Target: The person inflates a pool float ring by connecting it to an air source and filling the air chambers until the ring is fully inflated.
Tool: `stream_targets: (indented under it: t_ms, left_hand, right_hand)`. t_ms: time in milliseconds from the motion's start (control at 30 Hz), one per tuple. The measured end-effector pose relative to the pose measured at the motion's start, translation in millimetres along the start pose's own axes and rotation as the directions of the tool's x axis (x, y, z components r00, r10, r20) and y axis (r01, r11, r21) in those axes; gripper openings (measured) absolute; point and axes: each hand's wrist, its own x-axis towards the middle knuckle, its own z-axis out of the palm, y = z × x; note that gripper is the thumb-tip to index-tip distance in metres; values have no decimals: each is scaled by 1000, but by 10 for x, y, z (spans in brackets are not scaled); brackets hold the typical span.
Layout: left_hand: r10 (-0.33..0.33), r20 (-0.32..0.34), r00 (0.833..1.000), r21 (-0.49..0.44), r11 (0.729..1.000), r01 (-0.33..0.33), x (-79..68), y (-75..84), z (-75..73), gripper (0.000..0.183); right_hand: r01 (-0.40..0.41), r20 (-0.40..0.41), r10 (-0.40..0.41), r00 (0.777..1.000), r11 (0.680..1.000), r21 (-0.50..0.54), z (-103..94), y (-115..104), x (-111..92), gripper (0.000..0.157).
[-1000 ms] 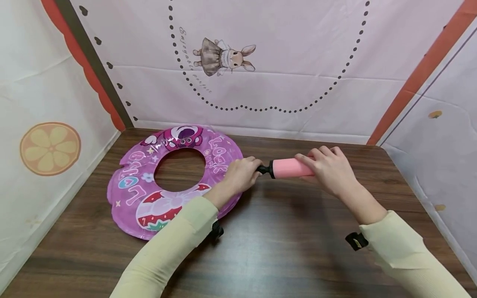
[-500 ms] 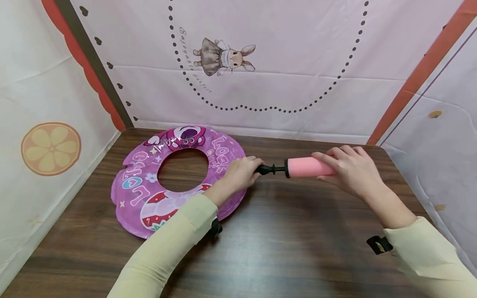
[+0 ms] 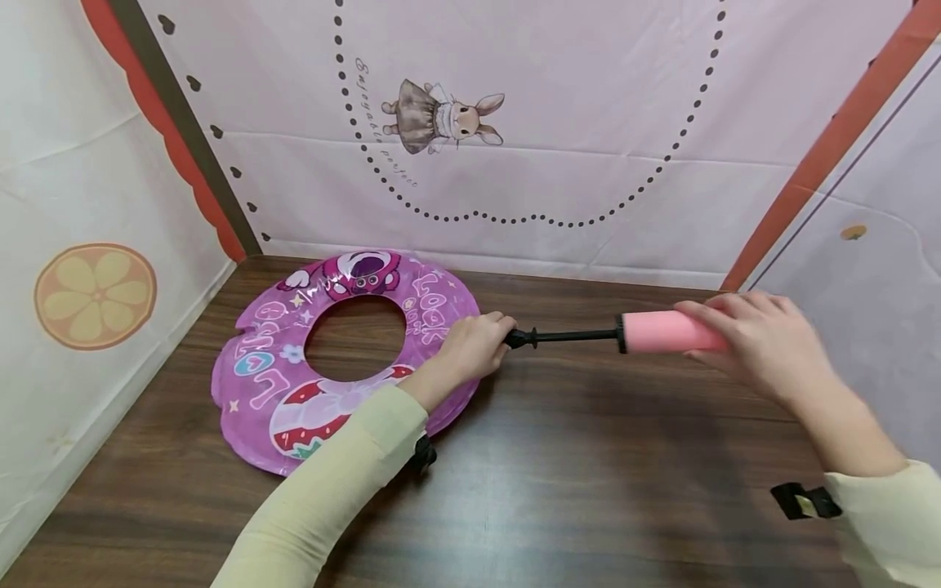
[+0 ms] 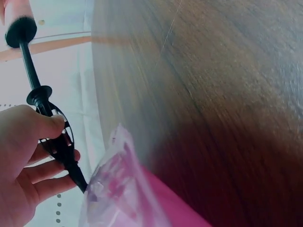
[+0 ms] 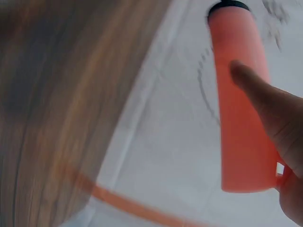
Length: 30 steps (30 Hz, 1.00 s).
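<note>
A hand pump joins my two hands in the head view, its pink barrel (image 3: 665,331) lying level and its thin black rod (image 3: 577,336) drawn well out. My right hand (image 3: 772,351) grips the barrel, thumb along its side in the right wrist view. With thumb and fingers, my left hand (image 3: 474,343) holds the black tapered end piece (image 4: 59,142). That piece's narrow tip runs down behind the clear plastic of a purple swim ring (image 4: 123,189), which hides it. The swim ring lies on the table, partly covered by my left forearm.
Dark wood-grain table (image 3: 559,490) extends beneath both arms. A printed cloth backdrop (image 3: 588,106) stands along the far edge, with more cloth at the left (image 3: 66,180) and right sides. Black straps show at both cuffs.
My right hand has moved to the right with the pink barrel, drawing out more of the black rod. My left hand stays by the swim ring, which has shifted slightly.
</note>
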Motion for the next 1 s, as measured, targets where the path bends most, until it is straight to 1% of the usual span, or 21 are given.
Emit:
stream_targets:
  t_ms: [100, 167, 300, 400, 500, 633, 767, 867, 1000]
  left_hand:
    - [19, -17, 1000, 6, 1000, -19, -4, 18, 3, 27]
    - [28, -19, 999, 6, 1000, -28, -8, 33, 3, 25]
    - [26, -22, 999, 6, 1000, -26, -23, 47, 13, 25]
    - [20, -32, 999, -4, 1000, -20, -29, 48, 12, 25]
    - [15, -22, 1000, -18, 1000, -15, -31, 43, 9, 25]
    - [6, 20, 1000, -17, 1000, -5, -29, 24, 4, 25]
    - [-5, 54, 999, -2, 1000, 5, -37, 9, -3, 25]
    - [0, 45, 999, -1, 1000, 0, -36, 6, -2, 26]
    - [6, 22, 1000, -12, 1000, -6, -33, 3, 5, 27]
  right_hand:
    - [60, -25, -60, 998, 998, -6, 158, -202, 163, 55]
    - [83, -12, -84, 996, 996, -23, 249, -332, 262, 59]
    - [92, 16, -91, 996, 995, -47, 375, -508, 395, 58]
    - [98, 23, -97, 995, 993, -63, 436, -585, 462, 56]
    - [103, 18, -102, 995, 992, -72, 474, -619, 486, 58]
    - [94, 11, -94, 996, 994, -48, 492, -601, 436, 60]
    - [83, 15, -83, 996, 996, -18, 446, -509, 341, 61]
    - [78, 11, -78, 997, 997, -11, 356, -391, 269, 63]
    - [63, 21, -64, 998, 998, 5, 190, -189, 153, 61]
